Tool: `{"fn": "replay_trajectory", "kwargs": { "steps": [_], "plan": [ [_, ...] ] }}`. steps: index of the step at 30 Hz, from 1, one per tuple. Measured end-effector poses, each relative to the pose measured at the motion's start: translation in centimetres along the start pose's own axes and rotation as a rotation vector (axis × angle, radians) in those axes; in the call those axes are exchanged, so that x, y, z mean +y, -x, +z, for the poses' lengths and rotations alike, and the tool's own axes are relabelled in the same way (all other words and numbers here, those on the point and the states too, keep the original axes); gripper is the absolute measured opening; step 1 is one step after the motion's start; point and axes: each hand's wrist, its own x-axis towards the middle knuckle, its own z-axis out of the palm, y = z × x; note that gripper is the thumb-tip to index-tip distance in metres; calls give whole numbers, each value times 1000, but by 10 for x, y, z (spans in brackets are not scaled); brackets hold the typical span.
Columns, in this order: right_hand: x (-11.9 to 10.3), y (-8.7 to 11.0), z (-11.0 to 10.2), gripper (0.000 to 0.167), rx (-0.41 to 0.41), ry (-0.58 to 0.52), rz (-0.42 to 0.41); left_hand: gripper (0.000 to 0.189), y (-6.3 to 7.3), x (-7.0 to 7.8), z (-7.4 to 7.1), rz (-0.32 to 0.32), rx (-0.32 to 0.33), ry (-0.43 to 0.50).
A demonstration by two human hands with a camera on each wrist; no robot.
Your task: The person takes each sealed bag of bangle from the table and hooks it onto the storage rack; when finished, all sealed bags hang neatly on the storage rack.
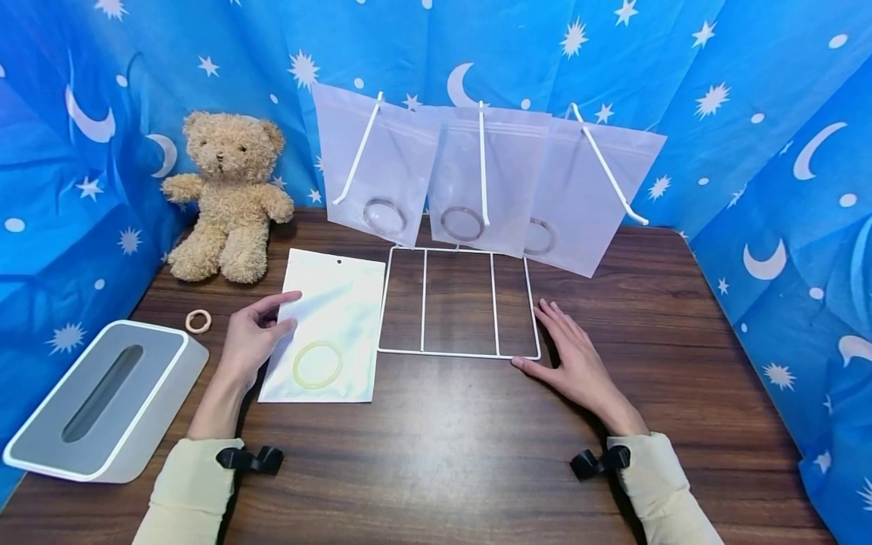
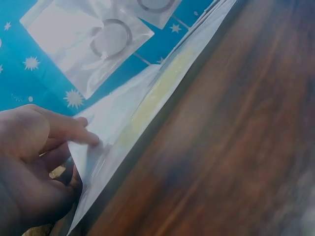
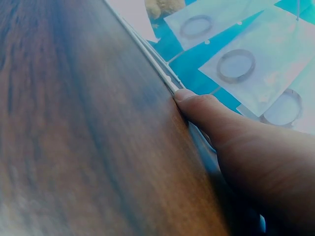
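Note:
My left hand [image 1: 252,341] holds the left edge of a white zip bag [image 1: 354,303]. Its thumb and one finger show on top, and its other fingers are partly hidden behind the edge in the left wrist view. A pale yellow ring [image 1: 317,365] shows in this bag. My right hand [image 1: 579,367] rests at the front right corner of a white wire rack [image 1: 458,355]. The thumb touches the front wire and the fairly straight fingers lie along the right side. Bags with dark rings hang at the rack: left bag [image 1: 368,151], middle bag [image 1: 514,174], right bag [image 1: 586,219].
A teddy bear [image 1: 228,197] sits at the back left. In front of it lie a small wooden ring [image 1: 198,322] and a grey tissue box [image 1: 146,424]. Three white hooks [image 1: 483,166] jut towards me. A blue starry curtain [image 1: 715,151] surrounds the wooden table [image 1: 443,469].

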Motion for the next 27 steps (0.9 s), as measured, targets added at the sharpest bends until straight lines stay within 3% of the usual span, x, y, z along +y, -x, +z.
{"fn": "replay_trajectory", "kwargs": {
  "steps": [3, 6, 9, 12, 18, 27],
  "plan": [
    [1, 1, 0, 94, -3, 0, 4, 34, 0, 2, 1, 85, 23, -3],
    [1, 1, 0, 94, -6, -3, 5, 32, 0, 8, 2, 259, 69, 22],
    [0, 0, -1, 93, -4, -5, 2, 31, 4, 22, 4, 432, 110, 73],
    [0, 0, -1, 93, -3, -3, -3, 33, 14, 44, 7, 533, 141, 118],
    [0, 0, 0, 94, -1, -1, -4, 33, 35, 85, 11, 650, 178, 202],
    [0, 1, 0, 94, 4, -1, -6, 28, 50, 113, 10, 730, 143, 401]
  ]
}}
